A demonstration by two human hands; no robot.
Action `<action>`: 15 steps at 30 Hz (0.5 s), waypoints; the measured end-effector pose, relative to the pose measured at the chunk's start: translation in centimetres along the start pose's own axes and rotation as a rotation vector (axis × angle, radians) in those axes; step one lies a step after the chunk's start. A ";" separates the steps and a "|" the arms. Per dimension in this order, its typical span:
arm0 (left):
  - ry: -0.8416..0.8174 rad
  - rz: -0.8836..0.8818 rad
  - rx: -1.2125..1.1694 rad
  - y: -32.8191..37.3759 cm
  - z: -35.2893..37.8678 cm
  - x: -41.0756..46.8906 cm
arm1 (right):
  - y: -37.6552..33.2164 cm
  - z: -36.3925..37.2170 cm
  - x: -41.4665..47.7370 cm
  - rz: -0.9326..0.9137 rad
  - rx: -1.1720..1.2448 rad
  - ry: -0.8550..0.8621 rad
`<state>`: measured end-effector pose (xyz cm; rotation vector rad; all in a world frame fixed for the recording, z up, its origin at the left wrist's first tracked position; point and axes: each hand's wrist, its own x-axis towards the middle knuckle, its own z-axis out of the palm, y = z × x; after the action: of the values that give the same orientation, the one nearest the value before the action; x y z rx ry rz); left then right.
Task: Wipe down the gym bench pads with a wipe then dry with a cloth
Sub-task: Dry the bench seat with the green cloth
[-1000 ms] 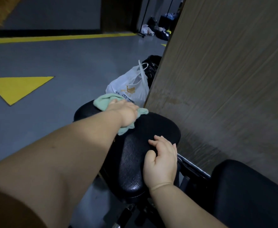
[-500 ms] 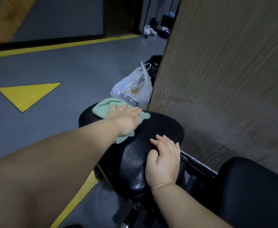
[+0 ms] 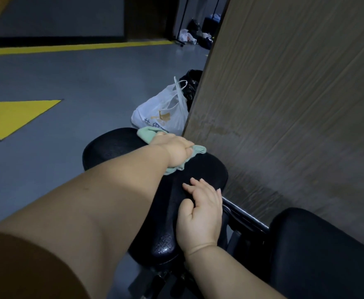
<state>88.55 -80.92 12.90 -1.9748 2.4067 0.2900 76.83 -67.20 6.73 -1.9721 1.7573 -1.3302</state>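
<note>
Cloth (image 3: 149, 134) lies at the pad's (image 3: 112, 147) 12 o'clock under the left hand (image 3: 175, 152), whose fingers curl onto it. The right hand (image 3: 200, 212) rests flat at 5 o'clock. A longer stroke could drop the cloth over the rim or scrape knuckles on the panel (image 3: 284, 108).

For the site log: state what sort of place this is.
Probably a gym: the left hand holds a green cloth on a black padded bench pad, a second pad stands alongside, and the grey floor bears a yellow triangle and a yellow line.

Black bench pad (image 3: 112, 145) with green cloth (image 3: 147, 134) atop
</note>
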 end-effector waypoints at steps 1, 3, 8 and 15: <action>0.014 -0.048 0.019 -0.9 -0.1 -0.1 | 0.0 0.0 0.0 0.002 0.001 0.004; 0.044 -0.148 0.044 -3.3 -0.2 -0.5 | 0.1 0.0 0.1 0.004 0.002 0.015; 0.111 -0.297 -0.072 -8.7 0.5 -2.6 | 0.1 0.0 0.2 -0.002 0.005 0.024; 0.181 -0.371 -0.103 -9.7 2.2 -6.9 | -0.1 0.0 0.2 0.006 0.010 0.029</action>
<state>99.14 -75.72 10.36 -2.5379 2.0886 0.2376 76.92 -67.38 6.92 -1.9508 1.7638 -1.3704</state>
